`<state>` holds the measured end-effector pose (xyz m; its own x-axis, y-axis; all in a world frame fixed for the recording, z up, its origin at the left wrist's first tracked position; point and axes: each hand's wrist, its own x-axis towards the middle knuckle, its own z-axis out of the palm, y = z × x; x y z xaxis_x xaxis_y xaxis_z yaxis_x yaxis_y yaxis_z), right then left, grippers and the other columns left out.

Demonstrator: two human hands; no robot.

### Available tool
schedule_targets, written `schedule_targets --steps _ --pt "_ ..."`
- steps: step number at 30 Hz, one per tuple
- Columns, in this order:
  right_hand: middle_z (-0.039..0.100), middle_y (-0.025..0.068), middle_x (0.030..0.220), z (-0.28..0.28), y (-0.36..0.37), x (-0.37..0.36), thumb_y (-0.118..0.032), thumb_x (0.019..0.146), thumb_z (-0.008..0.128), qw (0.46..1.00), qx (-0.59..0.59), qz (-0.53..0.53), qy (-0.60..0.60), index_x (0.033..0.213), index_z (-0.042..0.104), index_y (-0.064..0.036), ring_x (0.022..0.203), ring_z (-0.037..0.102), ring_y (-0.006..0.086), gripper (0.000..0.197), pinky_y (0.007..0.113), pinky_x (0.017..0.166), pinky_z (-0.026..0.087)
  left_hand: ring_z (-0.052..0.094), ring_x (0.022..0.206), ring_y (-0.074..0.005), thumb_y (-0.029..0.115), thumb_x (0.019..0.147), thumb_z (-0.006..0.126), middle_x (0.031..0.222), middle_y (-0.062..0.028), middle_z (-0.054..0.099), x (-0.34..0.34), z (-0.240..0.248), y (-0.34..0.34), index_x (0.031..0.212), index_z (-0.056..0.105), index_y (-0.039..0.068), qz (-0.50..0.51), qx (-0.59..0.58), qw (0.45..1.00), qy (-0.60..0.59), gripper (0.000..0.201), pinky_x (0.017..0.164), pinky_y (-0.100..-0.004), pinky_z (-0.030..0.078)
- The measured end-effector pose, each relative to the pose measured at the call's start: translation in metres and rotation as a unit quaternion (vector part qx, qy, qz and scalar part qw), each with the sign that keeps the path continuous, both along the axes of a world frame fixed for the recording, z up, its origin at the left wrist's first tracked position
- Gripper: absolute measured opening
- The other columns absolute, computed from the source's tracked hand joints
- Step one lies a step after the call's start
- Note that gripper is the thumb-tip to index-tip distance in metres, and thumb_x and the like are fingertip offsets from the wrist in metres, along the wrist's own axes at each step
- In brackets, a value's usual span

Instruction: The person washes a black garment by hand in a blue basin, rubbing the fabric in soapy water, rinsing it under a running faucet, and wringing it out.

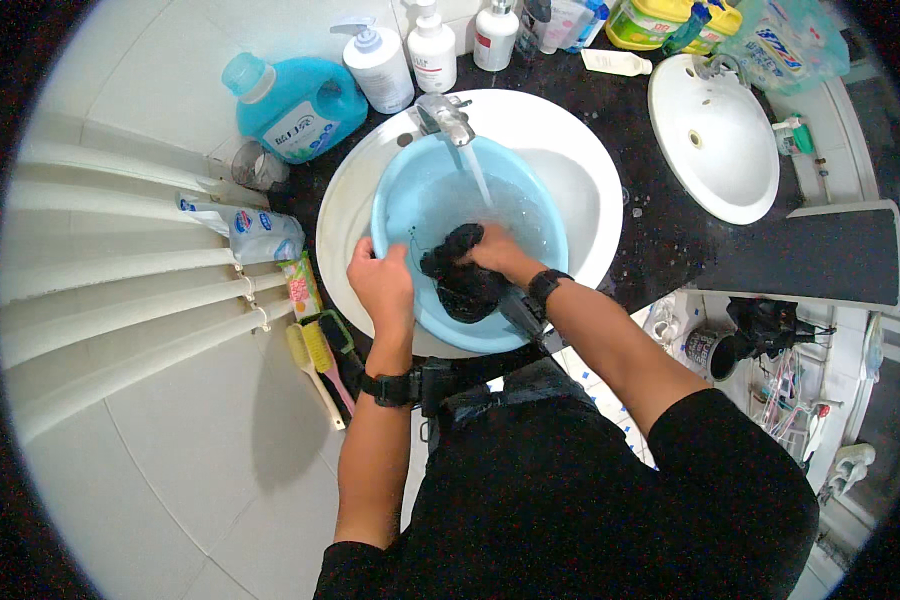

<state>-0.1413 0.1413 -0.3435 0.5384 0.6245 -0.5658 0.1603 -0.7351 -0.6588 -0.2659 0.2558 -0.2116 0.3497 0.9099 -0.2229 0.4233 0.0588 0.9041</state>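
Observation:
A light blue plastic basin (395, 205) sits inside a white round sink (580, 160), partly filled with soapy water. Water streams from the chrome tap (444, 115) into the basin. My left hand (381, 281) grips the basin's near left rim. My right hand (497, 250) is closed on a wet black cloth (460, 275) that hangs over the basin's near side, half in the water. Both wrists carry black bands.
A blue detergent jug (295, 105), white pump bottles (380, 65) and other bottles stand behind the sink. A second white sink (715, 135) lies at the right on the black counter (670, 240). Brushes (315, 360) and a tube hang at the left wall.

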Motion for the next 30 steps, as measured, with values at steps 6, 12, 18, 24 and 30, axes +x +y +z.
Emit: schedule_targets --steps 6,12,18,24,30 --pt "0.065 0.0127 0.097 0.001 0.010 0.003 -0.008 0.063 0.075 0.971 0.127 -0.181 0.091 0.104 0.060 -0.0008 0.090 0.061 0.0259 0.044 0.035 0.080 0.047 0.050 0.056 -0.0162 0.007 0.066 0.061 0.060 -0.0097 0.056 0.000 0.000 0.001 0.072 0.055 -0.004 0.004 0.033 0.999 -0.005 0.014 0.057 -0.0319 0.040" --pt "0.063 0.0114 0.100 0.065 0.021 -0.032 -0.010 0.064 0.076 0.908 0.273 -0.199 0.249 0.108 0.056 -0.0021 0.091 0.060 0.0236 0.049 0.034 0.080 0.048 0.048 0.057 -0.0224 0.008 0.063 0.061 0.063 -0.0121 0.051 -0.016 0.032 -0.023 0.065 0.048 -0.004 0.020 0.116 0.993 0.025 0.018 0.057 -0.0347 0.039" --pt "0.063 0.0090 0.098 0.080 0.049 -0.072 -0.010 0.071 0.070 0.831 0.362 -0.213 0.364 0.104 0.058 -0.0025 0.082 0.061 0.0197 0.036 0.034 0.072 0.050 0.042 0.057 -0.0283 0.009 0.062 0.058 0.064 -0.0123 0.041 -0.014 0.070 -0.055 0.061 0.041 -0.004 -0.006 0.356 0.934 0.036 0.021 0.053 -0.0368 0.035" --pt "0.061 0.0071 0.096 0.097 0.063 -0.088 -0.006 0.074 0.064 0.661 0.462 -0.130 0.576 0.108 0.053 -0.0038 0.083 0.059 0.0191 0.036 0.035 0.072 0.050 0.046 0.054 -0.0303 0.008 0.060 0.062 0.065 -0.0098 0.046 -0.020 0.093 -0.067 0.059 0.048 0.001 -0.068 0.445 0.892 0.043 0.015 0.049 -0.0381 0.036" --pt "0.061 0.0072 0.097 0.161 0.031 -0.092 -0.004 0.074 0.064 0.634 0.497 -0.137 0.576 0.110 0.052 -0.0037 0.085 0.059 0.0193 0.038 0.035 0.074 0.050 0.048 0.054 -0.0311 0.007 0.057 0.064 0.064 -0.0089 0.046 -0.028 0.101 -0.066 0.058 0.048 0.003 -0.141 0.561 0.815 0.035 0.017 0.047 -0.0388 0.038"
